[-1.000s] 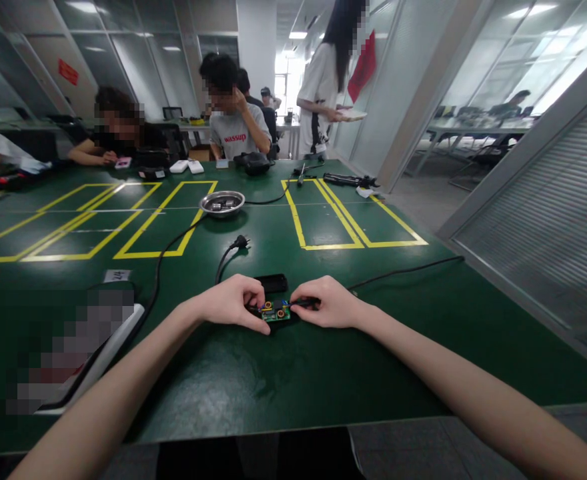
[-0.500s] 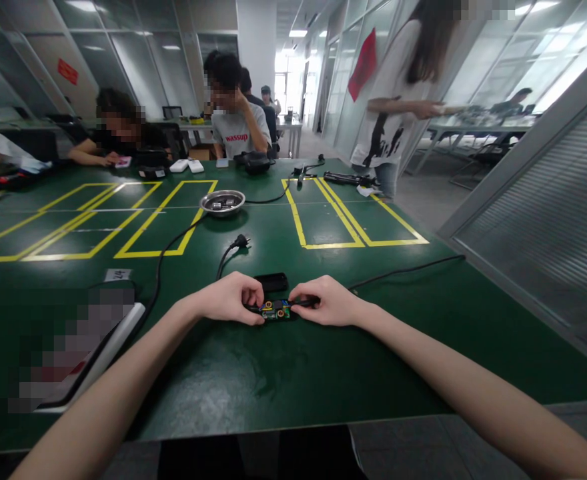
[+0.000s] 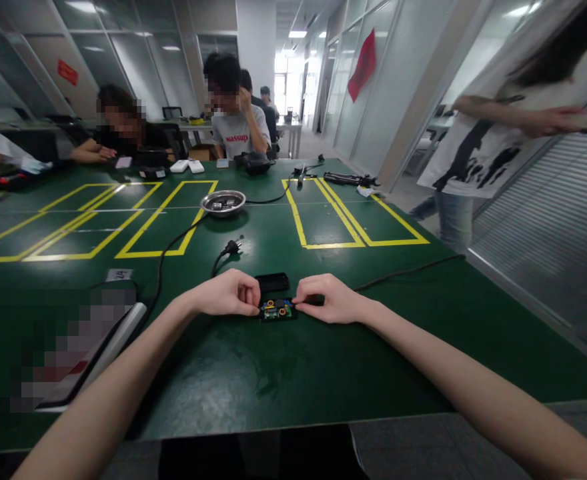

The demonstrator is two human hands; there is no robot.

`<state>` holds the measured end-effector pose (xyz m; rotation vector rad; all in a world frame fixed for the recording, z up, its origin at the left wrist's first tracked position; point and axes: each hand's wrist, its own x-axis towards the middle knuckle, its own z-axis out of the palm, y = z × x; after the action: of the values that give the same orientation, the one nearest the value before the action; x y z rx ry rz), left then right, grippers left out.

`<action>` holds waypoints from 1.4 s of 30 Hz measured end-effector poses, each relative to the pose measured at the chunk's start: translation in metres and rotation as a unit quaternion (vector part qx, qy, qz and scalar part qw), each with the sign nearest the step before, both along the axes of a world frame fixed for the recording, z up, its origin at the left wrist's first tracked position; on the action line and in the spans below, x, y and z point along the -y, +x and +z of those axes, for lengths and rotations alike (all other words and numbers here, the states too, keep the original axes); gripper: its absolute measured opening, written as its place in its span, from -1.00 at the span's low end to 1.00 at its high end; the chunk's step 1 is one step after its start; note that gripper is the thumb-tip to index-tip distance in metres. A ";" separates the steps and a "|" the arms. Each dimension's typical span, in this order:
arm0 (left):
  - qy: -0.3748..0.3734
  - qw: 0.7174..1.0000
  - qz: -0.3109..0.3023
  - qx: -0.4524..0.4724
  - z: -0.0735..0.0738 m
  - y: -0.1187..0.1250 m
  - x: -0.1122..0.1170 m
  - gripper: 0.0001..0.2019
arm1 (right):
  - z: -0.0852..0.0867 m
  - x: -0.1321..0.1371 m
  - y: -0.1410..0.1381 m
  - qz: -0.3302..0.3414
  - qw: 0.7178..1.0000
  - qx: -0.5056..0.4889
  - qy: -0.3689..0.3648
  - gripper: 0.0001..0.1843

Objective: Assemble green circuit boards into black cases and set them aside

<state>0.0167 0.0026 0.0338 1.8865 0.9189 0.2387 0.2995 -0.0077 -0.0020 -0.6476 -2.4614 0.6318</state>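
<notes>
A small green circuit board [image 3: 277, 309] with copper-wound coils and coloured wires sits in a black case half on the green table. At its left end, my left hand [image 3: 229, 293] is closed, thumb against the curled fingers, on the power cord, whose held part is mostly hidden. My right hand [image 3: 329, 300] pinches the black cable at the board's right end between thumb and forefinger. Just behind the board lies a black case cover [image 3: 272, 282]. The cord's black plug [image 3: 232, 248] rests on the table beyond my left hand.
A metal bowl [image 3: 223, 203] with metal parts stands farther back, a black cable passing by it. Yellow tape rectangles mark the table [image 3: 373, 347]. A blurred-out flat item [image 3: 81, 353] lies at left. A folded black tripod [image 3: 349, 179] lies at the far edge. People sit opposite; another stands right.
Both hands have shifted slightly, their fingers now nearer the ends of the board, which shows more fully. The plug has slid left. The standing person has moved nearer on the right.
</notes>
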 end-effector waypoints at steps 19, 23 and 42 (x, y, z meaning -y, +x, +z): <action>0.220 0.967 0.103 -0.072 0.006 0.008 0.003 -0.63 | -0.001 -0.003 -0.006 -0.025 0.999 -0.041 0.026 -0.83; 0.333 0.913 0.119 -0.203 0.004 0.007 0.000 -0.66 | -0.011 -0.007 -0.010 -0.140 0.989 -0.037 0.010 -0.76; 0.004 0.993 0.096 0.069 -0.011 0.000 -0.011 -0.61 | -0.016 -0.008 -0.015 -0.146 0.939 -0.177 -0.257 -0.66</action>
<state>0.0171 0.0136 0.0230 1.7650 1.0054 0.4839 0.2845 0.0005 -0.0181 -0.9760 -1.8219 1.1679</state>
